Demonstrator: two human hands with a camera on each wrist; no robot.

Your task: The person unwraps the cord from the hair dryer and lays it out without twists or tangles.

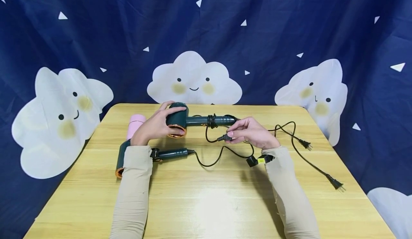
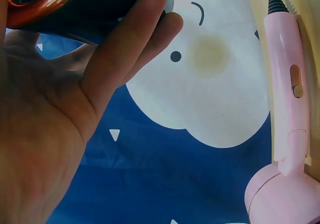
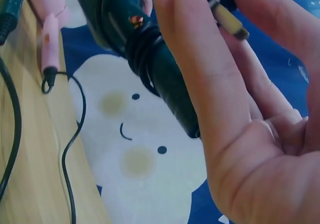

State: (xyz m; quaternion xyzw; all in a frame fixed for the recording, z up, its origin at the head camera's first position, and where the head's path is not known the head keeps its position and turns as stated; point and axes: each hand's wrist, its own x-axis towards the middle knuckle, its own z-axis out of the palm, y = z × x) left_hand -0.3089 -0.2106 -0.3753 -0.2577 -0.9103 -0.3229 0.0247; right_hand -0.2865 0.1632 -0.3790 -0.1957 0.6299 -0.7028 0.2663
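Note:
My left hand (image 1: 153, 125) grips the barrel of a dark green hair dryer (image 1: 196, 120) with a copper rim, thumb below and fingers over the top. The dryer is held above the table, its handle pointing right. A black cord (image 1: 211, 121) is wound several times round that handle. Near the handle's end, my right hand (image 1: 252, 133) pinches the cord's black plug (image 1: 226, 137) between thumb and fingers. In the right wrist view the fingers partly hide the plug, but the coils (image 3: 144, 54) show plainly.
A second green hair dryer (image 1: 173, 154) lies below my left forearm, its cord trailing right. Behind that forearm lies a pink hair dryer (image 1: 136, 124), fully seen along its handle (image 2: 285, 59). Two plugs (image 1: 335, 183) rest at the right of the wooden table (image 1: 180, 203). A blue curtain hangs behind.

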